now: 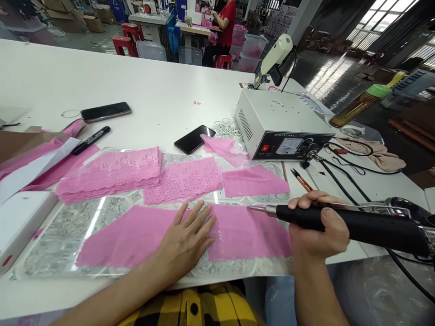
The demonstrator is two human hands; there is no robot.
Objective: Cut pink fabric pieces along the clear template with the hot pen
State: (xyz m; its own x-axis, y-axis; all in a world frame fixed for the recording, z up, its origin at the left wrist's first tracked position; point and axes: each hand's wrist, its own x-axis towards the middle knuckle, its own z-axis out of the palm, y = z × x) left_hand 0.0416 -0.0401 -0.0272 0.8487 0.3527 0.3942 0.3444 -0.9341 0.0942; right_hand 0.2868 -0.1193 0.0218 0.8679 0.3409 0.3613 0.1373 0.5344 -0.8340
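Flat on the pink fabric, my left hand (190,240) rests with its fingers spread. The pink fabric (125,240) lies on a clear-covered, grey-patterned mat (64,240), and a second pink fabric piece (238,240) lies to its right. My right hand (317,228) is wrapped around a black-handled ultrasonic cutting tool (367,228). Its metal tip is at the upper edge of the right piece; whether it touches cannot be told. Beyond my hands lie a stack of pink lace pieces (112,174), another pink lace piece (185,179) and a plain pink piece (254,181).
A control box (285,122) stands at the back right, with black cables (343,181) running to the tool. Two phones (106,111), a black marker (91,140), pens (302,180) and a white box (25,222) lie on the table. A person in red (227,22) sits farther back.
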